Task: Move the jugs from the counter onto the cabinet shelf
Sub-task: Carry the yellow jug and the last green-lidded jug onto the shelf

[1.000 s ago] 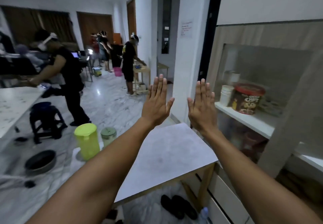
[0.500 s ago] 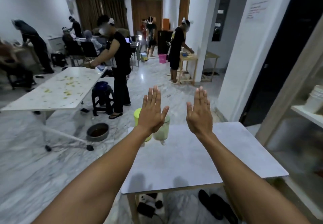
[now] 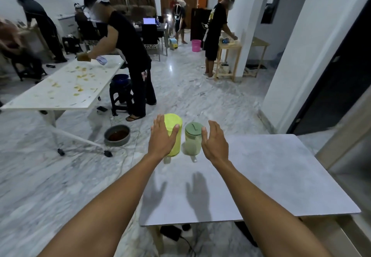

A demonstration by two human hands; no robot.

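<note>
Two jugs stand side by side at the far left corner of the grey counter. The taller one is a bright yellow-green jug; the shorter is a pale jug with a dark green lid. My left hand is open, fingers spread, in front of the yellow-green jug and partly covering it. My right hand is open just right of the green-lidded jug, apart from it. The cabinet frame shows only at the right edge; its shelf is out of view.
A long white table stands to the left with a person bent over it. A metal bowl sits on the marble floor near the counter's left side. Several other people work farther back. A white pillar rises on the right.
The view has swung left, away from the cabinet and toward the jugs. Both hands have come down from a raised, flat pose and now flank the two jugs.
</note>
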